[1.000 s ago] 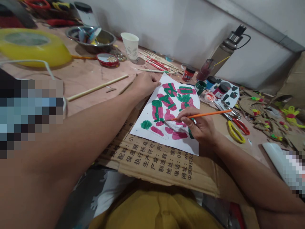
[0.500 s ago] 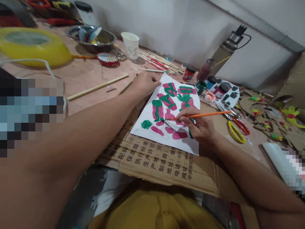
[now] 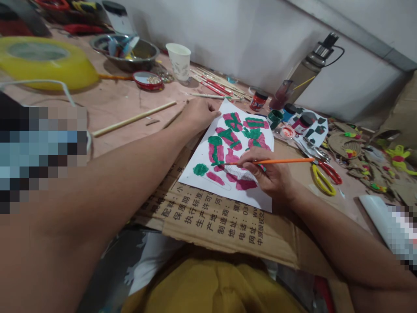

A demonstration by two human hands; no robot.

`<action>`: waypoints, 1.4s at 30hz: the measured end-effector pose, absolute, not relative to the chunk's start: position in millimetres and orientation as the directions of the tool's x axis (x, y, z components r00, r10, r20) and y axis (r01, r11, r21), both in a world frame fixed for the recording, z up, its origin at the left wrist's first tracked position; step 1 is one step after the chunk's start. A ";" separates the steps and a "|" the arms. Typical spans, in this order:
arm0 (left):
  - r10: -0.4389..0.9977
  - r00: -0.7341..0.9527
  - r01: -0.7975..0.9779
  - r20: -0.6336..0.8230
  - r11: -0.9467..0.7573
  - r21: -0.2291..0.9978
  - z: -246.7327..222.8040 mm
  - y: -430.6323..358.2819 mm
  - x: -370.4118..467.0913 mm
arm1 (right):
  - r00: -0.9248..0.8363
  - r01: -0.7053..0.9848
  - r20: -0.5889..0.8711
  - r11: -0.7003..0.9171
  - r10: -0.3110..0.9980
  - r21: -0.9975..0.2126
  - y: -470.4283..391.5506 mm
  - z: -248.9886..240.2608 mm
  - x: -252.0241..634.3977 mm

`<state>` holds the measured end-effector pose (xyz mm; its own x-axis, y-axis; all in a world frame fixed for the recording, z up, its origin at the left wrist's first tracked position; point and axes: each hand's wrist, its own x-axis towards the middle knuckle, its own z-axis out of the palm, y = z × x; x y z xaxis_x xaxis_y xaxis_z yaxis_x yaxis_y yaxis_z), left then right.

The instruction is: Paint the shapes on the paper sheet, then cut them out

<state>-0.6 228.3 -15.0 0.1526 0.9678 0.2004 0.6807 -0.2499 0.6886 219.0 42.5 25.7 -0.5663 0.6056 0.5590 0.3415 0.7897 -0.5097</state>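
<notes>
Fingers on my right hand (image 3: 270, 174) hold the brush (image 3: 286, 161); my left hand's (image 3: 199, 115) are curled narrow, can't tell if gripping. Cardboard's (image 3: 280, 239) underneath, paper (image 3: 205, 148) on top, left hand at its edge, brush tip by some green-and-pink paint (image 3: 215, 152).

Your white paper (image 3: 193, 174) bears pink and green patches; your brush (image 3: 286, 161) is orange, your cardboard (image 3: 228, 237) brown with black lettering.

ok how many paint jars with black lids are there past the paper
3. The red jar stands just beyond the sheet, the blue jar farther right, and the magenta jar right of the blue one. Others may be hidden behind these.
</notes>
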 end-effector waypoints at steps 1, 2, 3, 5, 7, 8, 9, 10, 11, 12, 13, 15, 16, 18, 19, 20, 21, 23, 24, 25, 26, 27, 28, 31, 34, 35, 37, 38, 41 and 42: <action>0.970 0.146 0.689 0.197 -0.242 0.683 -13.9 227.6 -0.1 | -0.567 0.341 0.563 0.794 0.601 -0.504 43.0 25.4 217.8; 0.972 0.139 0.697 0.189 -0.231 0.678 -12.6 226.7 0.4 | -0.571 0.341 0.564 0.797 0.596 -0.498 43.6 24.9 216.3; 0.974 0.133 0.704 0.181 -0.221 0.675 -11.2 225.8 0.9 | -0.577 0.342 0.565 0.802 0.590 -0.490 44.3 24.5 214.7; 0.978 0.124 0.709 0.169 -0.206 0.674 -8.9 224.1 1.6 | -0.593 0.344 0.562 0.813 0.576 -0.471 45.3 24.0 211.7; 0.979 0.119 0.706 0.165 -0.201 0.679 -8.1 223.3 1.6 | -0.603 0.353 0.554 0.815 0.573 -0.459 45.3 24.1 210.0; 0.978 0.121 0.701 0.170 -0.205 0.683 -8.4 223.3 1.3 | -0.605 0.357 0.553 0.816 0.573 -0.455 45.1 24.4 209.9; 0.976 0.130 0.692 0.176 -0.217 0.689 -9.1 223.5 0.8 | -0.606 0.356 0.555 0.818 0.570 -0.452 44.7 24.8 210.3; 0.972 0.145 0.680 0.184 -0.234 0.695 -9.9 223.9 0.3 | -0.606 0.353 0.556 0.819 0.568 -0.452 44.3 25.2 211.1; 0.968 0.160 0.670 0.194 -0.251 0.699 -10.8 224.4 -0.2 | -0.605 0.349 0.559 0.820 0.567 -0.453 43.9 25.5 212.2; 0.965 0.167 0.665 0.202 -0.262 0.699 -11.7 224.9 -0.5 | -0.605 0.345 0.560 0.820 0.566 -0.457 43.7 25.9 213.3; 0.964 0.167 0.669 0.206 -0.264 0.695 -12.3 225.3 -0.8 | -0.604 0.341 0.560 0.819 0.567 -0.461 43.6 26.1 214.4; 0.970 0.146 0.694 0.196 -0.242 0.678 -12.9 226.0 -0.9 | -0.603 0.339 0.557 0.815 0.571 -0.469 43.7 26.3 215.5; 0.973 0.133 0.708 0.186 -0.225 0.669 -12.9 226.1 -0.8 | -0.601 0.339 0.556 0.814 0.574 -0.472 43.8 26.3 215.5; 0.979 0.126 0.720 0.162 -0.202 0.664 -12.5 226.1 -0.5 | -0.596 0.339 0.559 0.812 0.576 -0.475 44.0 26.2 214.4; 0.979 0.129 0.718 0.155 -0.200 0.667 -12.2 226.0 -0.5 | -0.595 0.338 0.562 0.814 0.574 -0.473 44.0 26.1 213.5; 0.978 0.134 0.713 0.157 -0.205 0.671 -12.0 225.8 -0.4 | -0.596 0.339 0.563 0.816 0.572 -0.469 43.9 26.1 212.6; 0.977 0.138 0.707 0.164 -0.213 0.674 -11.7 225.6 -0.4 | -0.600 0.341 0.564 0.819 0.568 -0.462 43.6 26.2 211.7; 0.973 0.143 0.702 0.183 -0.230 0.674 -11.0 225.0 -0.2 | -0.616 0.351 0.552 0.823 0.562 -0.447 42.6 26.9 210.7; 0.971 0.144 0.703 0.189 -0.234 0.671 -10.7 224.8 0.0 | -0.622 0.360 0.544 0.822 0.563 -0.441 42.1 27.4 210.5; 0.971 0.142 0.706 0.190 -0.234 0.668 -10.3 224.6 0.2 | -0.626 0.368 0.538 0.822 0.564 -0.434 41.5 27.8 210.6; 0.972 0.139 0.709 0.187 -0.229 0.667 -9.9 224.6 0.4 | -0.630 0.374 0.534 0.823 0.564 -0.429 41.0 28.2 211.0; 0.974 0.138 0.710 0.182 -0.225 0.667 -9.7 224.7 0.6 | -0.630 0.375 0.536 0.824 0.562 -0.424 40.7 28.5 211.4; 0.974 0.137 0.708 0.179 -0.223 0.670 -9.7 224.9 0.6 | -0.627 0.372 0.542 0.826 0.559 -0.423 40.5 28.5 211.8; 0.975 0.132 0.706 0.181 -0.221 0.672 -11.1 226.3 0.4 | -0.606 0.355 0.568 0.829 0.556 -0.432 40.8 27.6 212.3; 0.972 0.134 0.704 0.195 -0.232 0.672 -13.1 227.6 -0.1 | -0.588 0.358 0.584 0.827 0.560 -0.433 40.8 26.8 210.7; 0.972 0.132 0.700 0.196 -0.232 0.675 -13.4 227.8 -0.2 | -0.587 0.360 0.586 0.828 0.559 -0.430 40.5 26.8 209.8; 0.974 0.129 0.693 0.185 -0.222 0.686 -13.3 227.6 -0.3 | -0.592 0.363 0.578 0.826 0.562 -0.431 39.6 27.3 208.2; 0.977 0.124 0.689 0.176 -0.212 0.693 -12.9 227.3 -0.2 | -0.597 0.366 0.569 0.824 0.565 -0.434 39.0 27.5 207.7; 0.983 0.116 0.666 0.142 -0.183 0.723 -11.6 226.5 -0.2 | -0.602 0.372 0.551 0.814 0.577 -0.446 38.1 27.3 208.7; 0.984 0.114 0.659 0.135 -0.176 0.731 -11.5 226.4 -0.2 | -0.598 0.371 0.552 0.811 0.581 -0.452 38.2 26.9 209.8</action>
<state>-0.2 226.4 -11.5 0.1140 0.9843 0.1348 0.6588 -0.1764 0.7313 209.8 38.2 26.9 -0.5984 0.5810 0.5516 0.3713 0.8113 -0.4517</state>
